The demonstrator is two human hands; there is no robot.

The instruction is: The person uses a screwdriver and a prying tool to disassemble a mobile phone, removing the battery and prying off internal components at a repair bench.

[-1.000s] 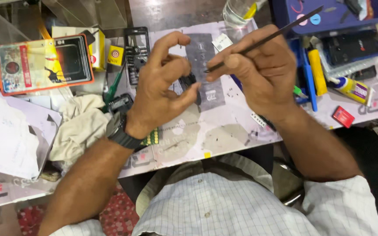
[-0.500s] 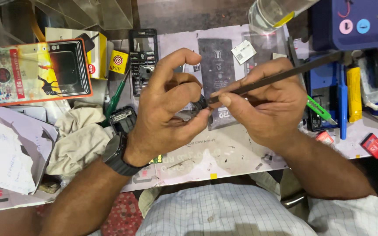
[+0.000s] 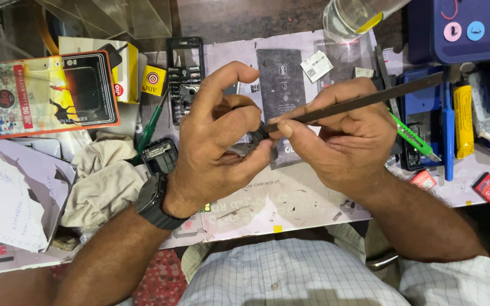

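Left hand (image 3: 222, 141) pinches a small dark metal part (image 3: 254, 140), mostly hidden by fingers, above the worn pale work mat (image 3: 290, 198). Right hand (image 3: 341, 136) grips a long flat dark metal tool (image 3: 364, 101), tip touching the part. Crumpled beige cloth (image 3: 103, 181) lies left; grey rectangular battery (image 3: 282, 79) behind.

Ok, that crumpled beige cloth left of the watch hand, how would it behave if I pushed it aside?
The cloth lies in soft folds, so it would probably bunch rather than slide whole. It looks light. Its edge sits against the small black part, which it might drag along.
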